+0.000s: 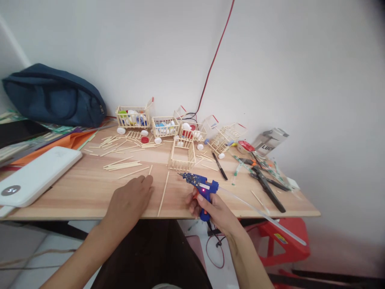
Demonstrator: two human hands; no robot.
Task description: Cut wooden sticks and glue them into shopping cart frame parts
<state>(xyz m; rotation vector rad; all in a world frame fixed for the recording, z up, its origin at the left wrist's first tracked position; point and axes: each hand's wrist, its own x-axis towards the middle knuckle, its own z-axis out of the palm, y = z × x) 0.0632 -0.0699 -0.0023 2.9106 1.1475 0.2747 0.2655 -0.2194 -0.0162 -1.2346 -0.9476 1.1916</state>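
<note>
My right hand point(207, 206) is closed round the handle of a blue hot glue gun point(198, 184). Its nozzle points left over the table, its small red light glows, and a long clear glue stick point(264, 216) sticks out of its back. My left hand point(132, 200) rests low on the tabletop, fingers closed, with a short wooden stick point(150, 169) poking out past the fingertips. Between my hands lies one longer wooden stick point(163, 194). Just beyond the nozzle stands an open basket frame point(182, 156) built of wooden sticks.
Several small stick carts, among them a cart point(134, 118) filled with bottle caps, line the wall. Loose sticks point(123, 165), a black marker point(219, 166) and black-handled pliers point(267, 188) lie about. A white power bank point(39, 174) and blue bag point(57, 96) occupy the left.
</note>
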